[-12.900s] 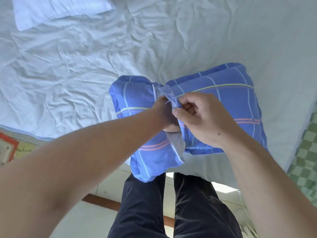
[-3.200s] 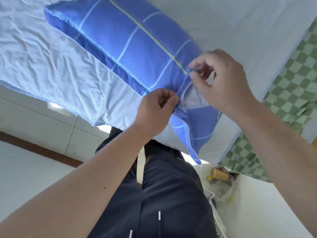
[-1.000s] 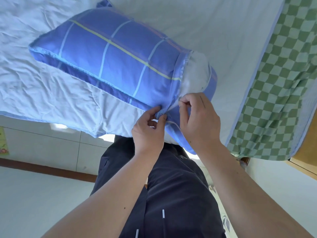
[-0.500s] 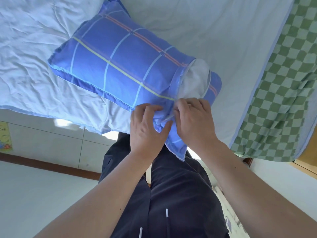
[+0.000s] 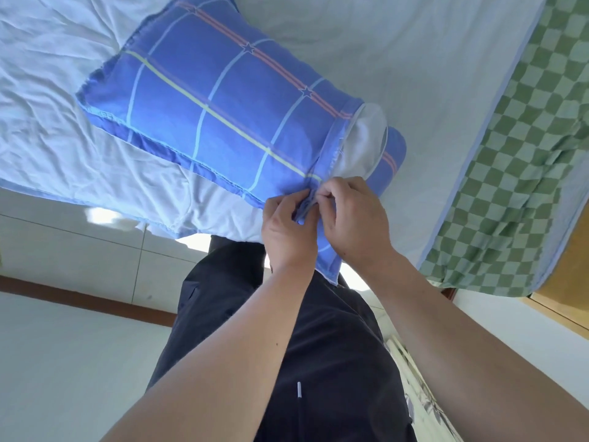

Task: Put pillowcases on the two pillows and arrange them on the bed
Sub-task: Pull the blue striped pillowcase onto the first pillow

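A plump pillow in a smooth blue pillowcase [image 5: 223,106], crossed by pale blue, yellow and pink-striped grid lines, lies slantwise on the wrinkled white bed sheet [image 5: 57,100] near the bed's edge, its white pillow [image 5: 363,145] bulging bare out of the round open end. The left hand [image 5: 288,232] and right hand [image 5: 355,220] meet knuckle to knuckle at that opening's near corner, fingers of both curled tight and pinching a bunched fold of the blue cloth between them. A green-and-pale checked blanket [image 5: 516,173], soft and rumpled, drapes over the bed's right side.
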